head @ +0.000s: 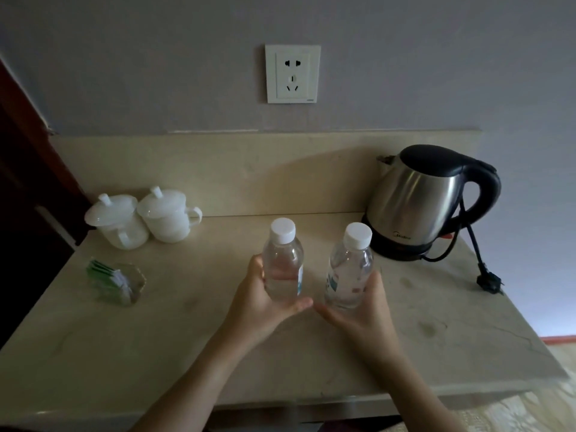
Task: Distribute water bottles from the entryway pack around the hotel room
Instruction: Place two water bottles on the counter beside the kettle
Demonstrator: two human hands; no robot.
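Two water bottles are up over the middle of the bench (93,353), one in each hand. The left hand (265,310) cups the left bottle (283,263) from below and the side, fingers (299,305) curled under its base and thumb on the left wall. The right hand (364,316) does the same with the right bottle (349,269), fingers curled under and around the lower part. Both bottles are upright-ish with white caps on, tilted a bit away from each other, just beside one another but not touching. Hard to say in this dim light whether their bases rest on the stone or sit a little above it.

Room-wise: the stretch of bench in front of the hands, back to the low backsplash, is open. On the left near the back edge sit two white lidded cups (143,219), touching each other, and nearer the left edge there's a small holder of tea packets (117,282). On the right back corner is a steel kettle (427,201) on its base, close behind the right bottle. Its cord (473,238) drapes down over the right edge with the plug (489,283) lying on the bench, unplugged. A wall socket (293,73) is above the backsplash, centered. The front edge runs under both forearms, and the right edge angles off toward the floor.
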